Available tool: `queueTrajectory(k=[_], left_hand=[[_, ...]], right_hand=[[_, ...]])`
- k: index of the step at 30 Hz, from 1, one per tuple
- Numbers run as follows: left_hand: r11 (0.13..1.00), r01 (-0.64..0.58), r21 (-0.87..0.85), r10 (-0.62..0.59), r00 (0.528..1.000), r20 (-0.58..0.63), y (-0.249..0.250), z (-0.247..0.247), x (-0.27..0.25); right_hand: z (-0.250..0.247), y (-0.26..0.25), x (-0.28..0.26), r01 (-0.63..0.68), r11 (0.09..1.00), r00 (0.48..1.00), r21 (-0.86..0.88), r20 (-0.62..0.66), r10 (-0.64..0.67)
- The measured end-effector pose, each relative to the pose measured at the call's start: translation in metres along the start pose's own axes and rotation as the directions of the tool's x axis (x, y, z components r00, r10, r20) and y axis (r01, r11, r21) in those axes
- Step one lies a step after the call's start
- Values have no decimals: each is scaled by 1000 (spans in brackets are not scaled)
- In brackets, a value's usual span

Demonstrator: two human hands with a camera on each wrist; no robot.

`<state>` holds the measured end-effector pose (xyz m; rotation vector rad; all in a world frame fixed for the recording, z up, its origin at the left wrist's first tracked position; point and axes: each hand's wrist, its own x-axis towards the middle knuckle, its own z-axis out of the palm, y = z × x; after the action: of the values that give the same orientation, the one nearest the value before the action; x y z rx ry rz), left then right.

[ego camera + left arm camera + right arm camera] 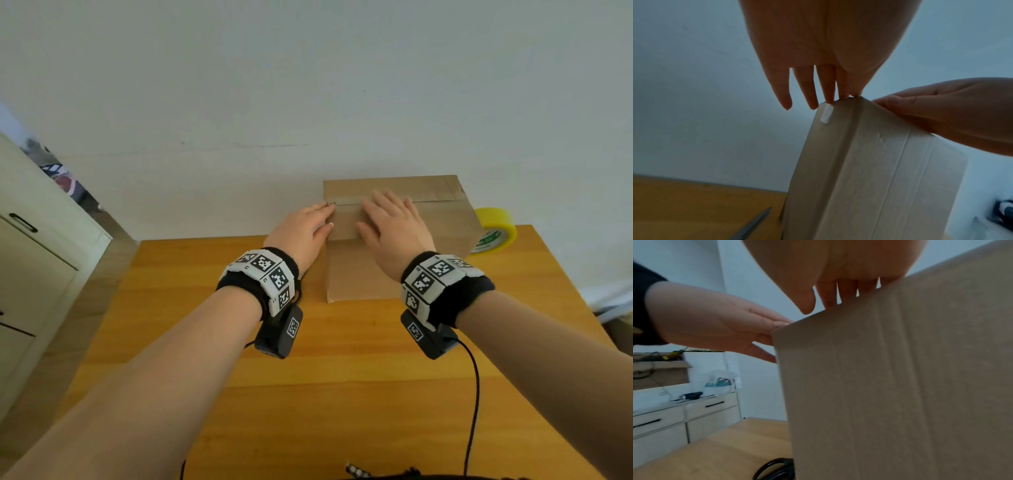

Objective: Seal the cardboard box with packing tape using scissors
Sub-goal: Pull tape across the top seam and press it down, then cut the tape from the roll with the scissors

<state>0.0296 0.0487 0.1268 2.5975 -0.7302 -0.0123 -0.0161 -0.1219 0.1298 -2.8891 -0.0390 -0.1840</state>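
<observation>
While the cardboard box (394, 240) stands at the table's (239, 342) far edge, left hand (301, 229) and right hand (394, 229) lie flat-fingered on top, apparently smoothing tape; tape roll (495, 233) just right of it, scissors (752, 227) left

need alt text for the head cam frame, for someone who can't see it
Two hands rest flat on top of a closed cardboard box on a wooden table: the left hand at the box's left top edge, the right hand spread over the taped centre seam. A yellow tape roll stands behind the box's right side; both wrists wear marker-covered bands.
</observation>
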Motion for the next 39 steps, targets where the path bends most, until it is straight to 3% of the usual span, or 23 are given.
queueTrajectory(k=[3, 5, 8, 11, 15, 23, 32, 36, 39], left_hand=[[993, 66, -93, -67, 998, -2, -11, -2, -7], [972, 195, -133, -197, 980, 0, -28, -2, -15], [904, 421, -77, -415, 906, 88, -58, 4, -30], [856, 511, 75, -515, 834, 199, -78, 20, -43], [871, 450, 195, -491, 811, 318, -87, 47, -44], [902, 303, 308, -409, 828, 384, -96, 91, -35], [877, 195, 440, -409, 783, 469, -97, 99, -44], [876, 135, 464, -367, 811, 456, -95, 97, -47], [912, 178, 370, -332, 850, 408, -94, 94, -48]], right_hand=[[11, -19, 1, 53, 999, 998, -11, 39, -53], [18, -25, 0, 47, 997, 998, -54, 32, -45], [23, -27, -3, 25, 996, 1000, -91, -5, -25], [25, -29, -3, 21, 993, 999, -115, -31, -25], [29, -31, -2, 13, 992, 997, -126, -78, -23], [37, -31, -1, -18, 989, 990, -148, -141, -3], [41, -31, -1, -14, 989, 983, -149, -185, -14], [42, -30, 0, -6, 988, 978, -155, -208, -26], [44, -29, 0, 3, 988, 971, -155, -236, -40]])
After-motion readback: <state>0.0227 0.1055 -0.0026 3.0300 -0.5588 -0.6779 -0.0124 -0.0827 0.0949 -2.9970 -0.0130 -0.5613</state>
